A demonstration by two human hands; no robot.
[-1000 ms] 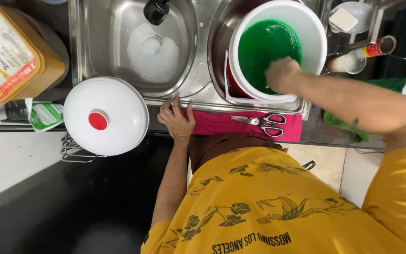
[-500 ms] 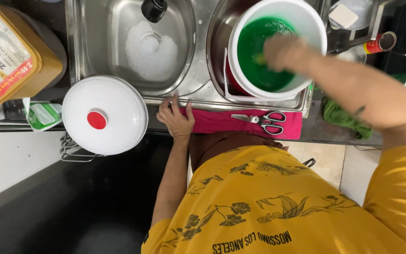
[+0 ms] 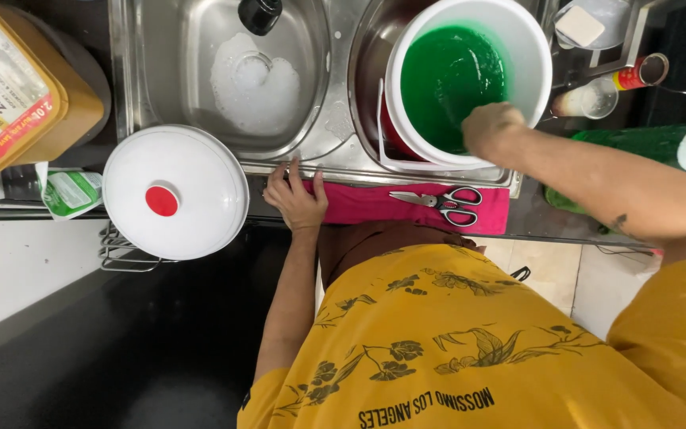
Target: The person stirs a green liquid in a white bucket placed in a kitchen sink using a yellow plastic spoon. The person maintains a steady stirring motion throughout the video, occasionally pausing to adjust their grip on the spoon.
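Steel sink (image 3: 200,71) held a white bucket (image 3: 533,48); right hand (image 3: 492,127) clenched inside it, left hand (image 3: 295,199) flat, released, on the counter (image 3: 533,214).

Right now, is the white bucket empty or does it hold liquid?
It holds liquid: green liquid fills the white bucket standing upright in the sink, and the right hand reaches inside.

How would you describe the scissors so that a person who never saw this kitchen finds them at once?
Start at the double steel sink and find the white bucket of green liquid in its right-hand basin. In front of the bucket, a pink cloth lies along the counter edge. The scissors lie flat on it, closed: the only thing on the cloth with metal blades and dark loop handles.
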